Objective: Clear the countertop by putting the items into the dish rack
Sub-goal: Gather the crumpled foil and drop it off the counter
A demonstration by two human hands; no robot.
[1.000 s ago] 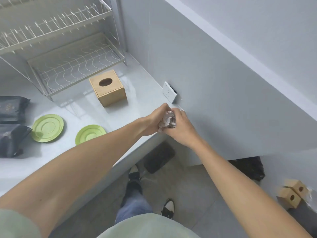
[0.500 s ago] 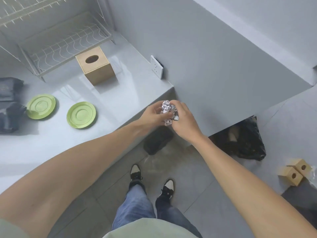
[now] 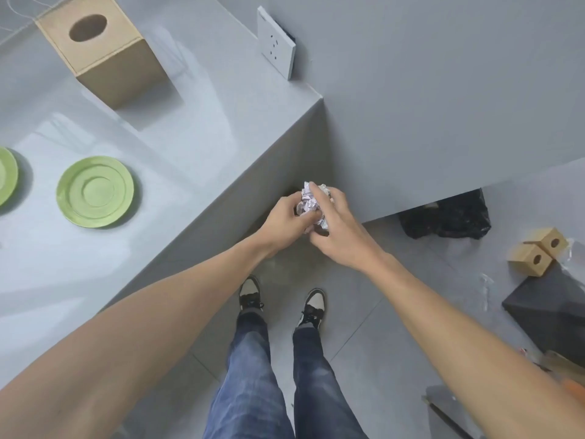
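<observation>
Both forearms reach forward and converge past the corner of the surface (image 3: 164, 160), out over the floor. Left hand (image 3: 286, 218): fingers curled round the near-left side of a crumpled paper wad (image 3: 311, 202), thumb side up. Right hand (image 3: 340, 231): palm down, fingers wrapped over the wad from the right, index finger lying across its top. The wad is pressed between the two hands, off the surface and level with its front face.

Left of the hands, on the surface: a green plate (image 3: 95, 191), lying flat; further left a second green plate (image 3: 6, 175), cut by the frame edge. Beyond them, up and left of the hands, a wooden tissue box (image 3: 101, 49) stands with its oval opening facing up. A wall socket (image 3: 275, 47) sits above the hands.

Right of the hands, on the floor: a black bag (image 3: 449, 218) under the ledge, and two small wooden blocks (image 3: 538, 255) touching each other. Below the hands: jeans and two shoes.
</observation>
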